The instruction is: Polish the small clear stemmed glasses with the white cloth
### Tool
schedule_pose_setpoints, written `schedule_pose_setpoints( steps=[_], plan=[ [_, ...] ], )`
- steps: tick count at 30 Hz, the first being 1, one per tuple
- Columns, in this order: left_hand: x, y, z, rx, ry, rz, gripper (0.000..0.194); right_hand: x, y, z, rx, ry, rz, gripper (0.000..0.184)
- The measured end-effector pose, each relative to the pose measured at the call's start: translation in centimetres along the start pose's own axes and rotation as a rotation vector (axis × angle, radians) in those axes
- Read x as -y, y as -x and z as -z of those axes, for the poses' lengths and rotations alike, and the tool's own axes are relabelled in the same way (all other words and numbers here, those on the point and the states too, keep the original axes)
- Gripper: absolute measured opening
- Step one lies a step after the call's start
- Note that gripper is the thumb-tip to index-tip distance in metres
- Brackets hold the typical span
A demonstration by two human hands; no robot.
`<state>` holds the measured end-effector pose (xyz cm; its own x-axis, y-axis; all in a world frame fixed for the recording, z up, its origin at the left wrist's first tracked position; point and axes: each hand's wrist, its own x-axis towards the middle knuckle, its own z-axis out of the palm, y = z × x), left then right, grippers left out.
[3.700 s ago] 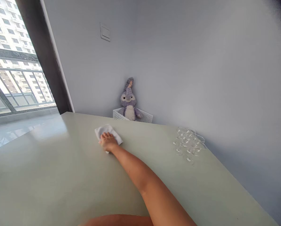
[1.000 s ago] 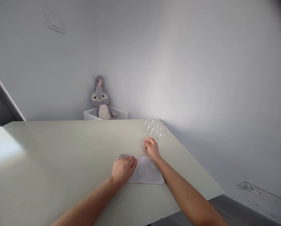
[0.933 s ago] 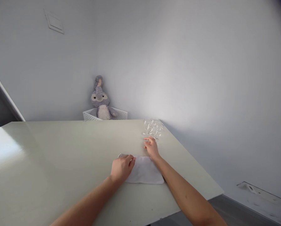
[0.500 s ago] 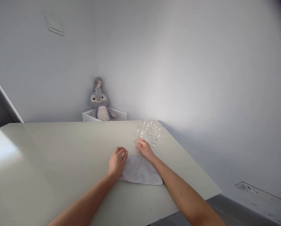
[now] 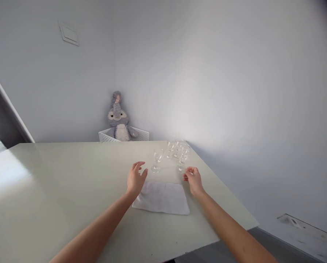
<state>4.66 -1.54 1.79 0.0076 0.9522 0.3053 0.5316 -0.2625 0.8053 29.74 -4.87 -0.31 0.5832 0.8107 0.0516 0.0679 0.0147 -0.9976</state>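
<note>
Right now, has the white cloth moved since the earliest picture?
Yes. Against the basket, the white cloth has moved away, nearer the camera and to the right.

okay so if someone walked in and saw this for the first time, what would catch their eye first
Probably the plush toy sitting upright in a white perforated basket beyond the far edge of the table. Next, the clear stemmed glasses bunched near the table's far right corner, with one glass standing apart to their left. Nearer, a white cloth lies flat just in front of two bare hands.
</note>
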Motion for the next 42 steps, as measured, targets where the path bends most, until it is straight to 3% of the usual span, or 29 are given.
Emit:
schedule_pose_setpoints(
  steps=[2,5,9,14,18,27,32,34,37,40,42],
  plan=[
    [0.0,-1.3,-0.9,0.104,0.033,0.122,0.040,-0.3,-1.4,0.5,-0.012,0.001,-0.020,0.035],
    [0.3,-3.4,-3.0,0.177,0.067,0.162,0.054,-0.2,-2.9,-0.2,0.010,-0.009,-0.043,0.045],
    [0.4,-5.8,-6.2,0.222,0.142,0.144,0.061,0.1,-3.7,-3.0,0.025,-0.019,-0.070,0.037],
    [0.9,-7.3,-7.5,0.234,0.177,0.119,0.039,-0.3,-3.1,-7.4,0.061,-0.021,-0.091,0.021],
    [2.4,-7.4,-5.1,0.151,0.131,0.135,0.026,-0.6,-1.8,-11.0,0.173,-0.015,-0.078,0.018],
    [7.7,-5.6,5.7,-0.266,-0.033,0.359,0.029,0.1,2.2,-20.7,0.464,0.053,-0.058,0.026],
    [9.9,-5.2,9.6,-0.441,-0.052,0.403,0.027,1.2,5.8,-25.5,0.615,0.099,-0.078,0.041],
    [10.5,-5.0,10.3,-0.498,-0.059,0.412,0.031,1.6,6.9,-26.2,0.645,0.106,-0.084,0.051],
    [11.0,-4.3,10.5,-0.616,-0.084,0.428,0.031,2.0,7.2,-25.5,0.622,0.102,-0.078,0.057],
    [10.5,-3.3,9.7,-0.693,-0.102,0.398,0.022,1.7,5.5,-22.9,0.516,0.083,-0.063,0.051],
    [9.7,-2.6,8.8,-0.678,-0.097,0.341,0.019,1.3,3.4,-20.4,0.398,0.067,-0.056,0.044]
  ],
)
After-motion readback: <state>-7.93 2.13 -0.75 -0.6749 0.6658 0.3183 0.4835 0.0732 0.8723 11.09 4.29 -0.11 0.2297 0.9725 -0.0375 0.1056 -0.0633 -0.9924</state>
